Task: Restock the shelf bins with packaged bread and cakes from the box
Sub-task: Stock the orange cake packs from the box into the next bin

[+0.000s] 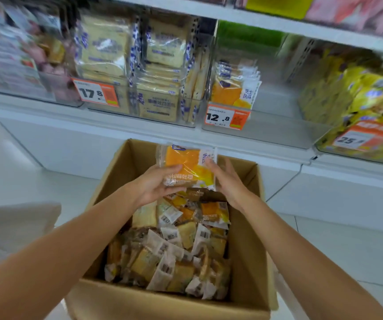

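Left hand (156,184): your fingers (176,189) curl under the lower left corner of the bread packet (186,162), thumb on its front, grasping it.
Right hand (228,181): your fingers (211,165) lie nearly straight against the packet's right edge, released.
Bread packet: raised between your fingers, over the far end of the box (107,181).
Edges: the box's far rim sits just beyond your fingertips.
Open room: the bin (278,132) above and beyond your fingers has free space right of its matching packets (234,88).
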`<state>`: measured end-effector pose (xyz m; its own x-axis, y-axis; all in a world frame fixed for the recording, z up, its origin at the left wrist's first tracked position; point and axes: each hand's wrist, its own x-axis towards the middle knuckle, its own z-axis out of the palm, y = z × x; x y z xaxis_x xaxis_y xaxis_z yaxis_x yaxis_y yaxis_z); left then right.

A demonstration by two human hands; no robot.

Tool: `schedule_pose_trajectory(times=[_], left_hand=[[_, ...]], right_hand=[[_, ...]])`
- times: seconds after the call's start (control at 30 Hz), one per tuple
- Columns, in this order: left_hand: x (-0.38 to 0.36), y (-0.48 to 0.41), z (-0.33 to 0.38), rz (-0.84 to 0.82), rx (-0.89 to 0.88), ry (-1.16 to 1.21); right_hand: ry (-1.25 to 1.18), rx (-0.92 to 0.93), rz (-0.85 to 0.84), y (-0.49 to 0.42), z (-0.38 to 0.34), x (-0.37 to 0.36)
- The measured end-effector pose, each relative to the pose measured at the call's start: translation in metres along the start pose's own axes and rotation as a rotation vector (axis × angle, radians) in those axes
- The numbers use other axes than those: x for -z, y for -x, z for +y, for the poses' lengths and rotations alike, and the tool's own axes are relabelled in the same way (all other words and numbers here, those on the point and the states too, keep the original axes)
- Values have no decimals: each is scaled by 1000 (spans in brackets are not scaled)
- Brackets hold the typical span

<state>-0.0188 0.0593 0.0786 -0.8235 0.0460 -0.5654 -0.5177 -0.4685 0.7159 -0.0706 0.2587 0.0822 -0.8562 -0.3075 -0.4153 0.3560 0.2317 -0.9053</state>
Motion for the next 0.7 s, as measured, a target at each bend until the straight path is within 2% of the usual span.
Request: schedule_pose_trajectory(times=[0.07, 0.23, 0.37, 0.47, 0.57, 0.63, 0.7], left_hand=[[-13, 8, 15, -99, -5, -92], [-48, 12, 55, -34, -182, -293], [-96, 9, 91, 209, -478, -578], [-124, -6, 129, 212, -647, -686], [-149, -28, 166, 317, -904, -905], [-158, -43, 189, 285, -1050, -979], [-158, -61, 209, 231, -1102, -1110]], right_hand=[[-145, 0, -70, 3, -20, 9], [-87, 169, -22, 9, -59, 26], [-63, 301, 14, 9, -101, 53], [-45, 435, 82, -1, -134, 82], [-4, 518, 132, -22, -162, 111], [33, 548, 150, -40, -178, 129], [87, 558, 141, -59, -185, 143]])
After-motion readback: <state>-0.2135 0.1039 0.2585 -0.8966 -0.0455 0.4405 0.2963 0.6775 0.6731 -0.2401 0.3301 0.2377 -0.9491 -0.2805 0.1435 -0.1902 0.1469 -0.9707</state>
